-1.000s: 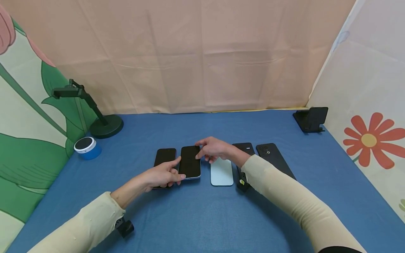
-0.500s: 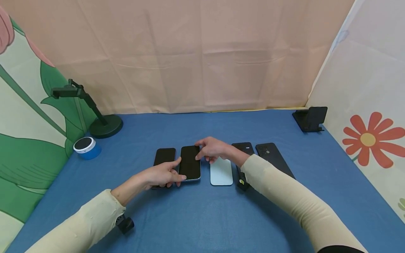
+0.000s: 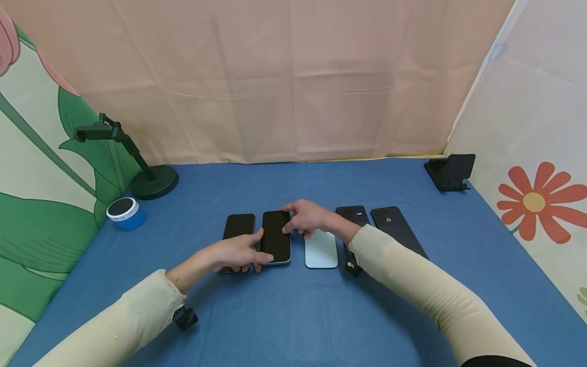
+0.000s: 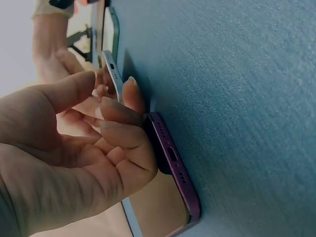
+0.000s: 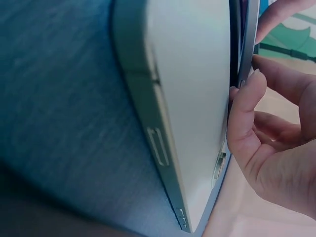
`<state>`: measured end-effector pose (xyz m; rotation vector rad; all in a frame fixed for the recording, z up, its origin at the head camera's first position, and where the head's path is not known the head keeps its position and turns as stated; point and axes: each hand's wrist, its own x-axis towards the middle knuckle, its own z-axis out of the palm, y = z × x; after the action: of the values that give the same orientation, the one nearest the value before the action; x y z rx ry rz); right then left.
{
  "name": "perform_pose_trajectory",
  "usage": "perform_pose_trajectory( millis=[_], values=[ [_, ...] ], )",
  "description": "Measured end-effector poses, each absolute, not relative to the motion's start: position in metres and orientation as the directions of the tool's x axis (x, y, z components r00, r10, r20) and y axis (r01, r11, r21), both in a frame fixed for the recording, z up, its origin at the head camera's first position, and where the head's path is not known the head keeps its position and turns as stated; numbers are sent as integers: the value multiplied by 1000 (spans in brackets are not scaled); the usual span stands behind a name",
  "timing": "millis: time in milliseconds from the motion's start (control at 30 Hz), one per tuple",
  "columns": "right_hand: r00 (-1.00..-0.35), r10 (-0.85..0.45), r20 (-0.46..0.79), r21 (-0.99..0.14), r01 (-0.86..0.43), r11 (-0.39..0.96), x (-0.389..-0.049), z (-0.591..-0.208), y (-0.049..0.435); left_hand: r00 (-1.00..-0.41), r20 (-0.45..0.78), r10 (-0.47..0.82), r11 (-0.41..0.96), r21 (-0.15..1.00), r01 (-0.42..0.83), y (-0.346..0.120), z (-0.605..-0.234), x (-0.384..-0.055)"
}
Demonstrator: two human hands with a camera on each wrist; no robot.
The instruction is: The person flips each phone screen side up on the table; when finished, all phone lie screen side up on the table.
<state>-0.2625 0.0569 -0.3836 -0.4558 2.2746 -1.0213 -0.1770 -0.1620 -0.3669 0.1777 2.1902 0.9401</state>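
A smartphone with a black screen and silvery edge [image 3: 276, 239] lies between both hands. My left hand [image 3: 235, 253] holds its lower left side, thumb at the bottom corner, other fingers curled. At the upper right edge, my right hand [image 3: 309, 216] grips it with thumb and forefinger. Under the left hand is a purple-edged smartphone [image 4: 180, 185], screen up and partly covered. Beside the right hand lies a pale smartphone [image 5: 190, 98], back up, its upper part hidden by that hand in the head view.
Two dark smartphones lie to the right, one [image 3: 352, 214] partly under the right wrist, the other [image 3: 396, 229] beside the sleeve. A black stand [image 3: 454, 173] sits far right. At left are a round-based black holder [image 3: 153, 182] and a blue-and-white tub [image 3: 126, 214] on the blue cloth [image 3: 284, 316].
The left forearm and its wrist camera have shifted slightly right, and the left thumb sits a little further in along the phone's bottom edge. The right hand and the phones look nearly unmoved.
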Motion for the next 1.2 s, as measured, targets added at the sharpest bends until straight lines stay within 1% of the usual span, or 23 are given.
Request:
perform_pose_trajectory(
  millis=[133,233,333,467,567,633,833,1200],
  values=[
    [-764,-522,-380,-754,-72,653,-262,-383,57,-720,-580,382,728,668,-152,-161,-368,-177],
    [-762,-524,-381,-748,-79,659,-263,-383,57,-737,-570,363,766,633,-114,-160,-368,-177],
    [-755,-533,-382,-746,-88,660,-266,-382,57,-784,-530,324,850,526,-4,-155,-367,-176],
    [-746,-548,-379,-758,-90,646,-271,-383,60,-849,-454,270,939,320,128,-147,-368,-173],
    [-741,-557,-375,-771,-84,631,-274,-384,62,-877,-408,252,960,220,174,-143,-369,-170],
    [-736,-563,-376,-780,-77,622,-275,-384,63,-887,-389,248,965,177,193,-141,-369,-169],
    [-734,-560,-383,-781,-67,621,-277,-381,62,-903,-353,243,969,138,207,-138,-369,-168],
    [-739,-554,-382,-778,-65,624,-279,-382,62,-919,-307,248,968,121,221,-139,-373,-165]
  ],
)
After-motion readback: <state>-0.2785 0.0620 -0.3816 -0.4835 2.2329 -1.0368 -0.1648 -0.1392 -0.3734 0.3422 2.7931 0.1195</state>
